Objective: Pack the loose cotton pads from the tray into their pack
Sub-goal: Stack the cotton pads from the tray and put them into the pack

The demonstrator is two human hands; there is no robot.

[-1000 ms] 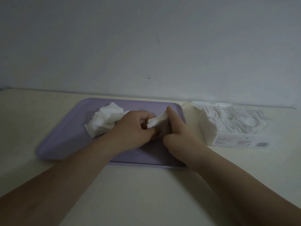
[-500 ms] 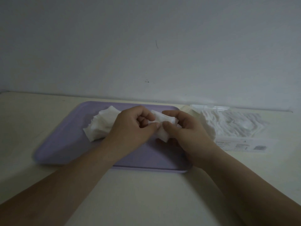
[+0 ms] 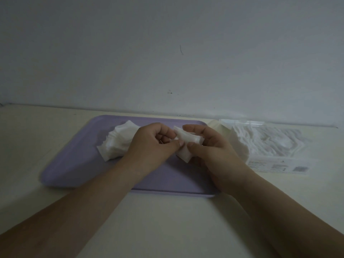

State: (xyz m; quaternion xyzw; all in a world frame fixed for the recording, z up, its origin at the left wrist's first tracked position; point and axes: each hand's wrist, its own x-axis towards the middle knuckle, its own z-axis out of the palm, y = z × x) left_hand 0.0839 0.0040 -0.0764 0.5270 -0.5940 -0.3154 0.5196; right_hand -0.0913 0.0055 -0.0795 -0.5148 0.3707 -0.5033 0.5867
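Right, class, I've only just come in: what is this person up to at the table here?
A person is gathering cotton pads to put back into their pack. Both hands, the left hand and the right hand, pinch a small bunch of pads between them above the purple tray. A larger loose pile of pads lies on the tray behind the left hand. The clear pack, partly filled, lies on the table to the right of the tray. The held bunch has not yet gone in.

2 hands (image 3: 154, 144) (image 3: 210, 146), 1 tray (image 3: 74, 164), 1 pack (image 3: 270, 144), 2 pad bunches (image 3: 119, 144) (image 3: 186, 146).
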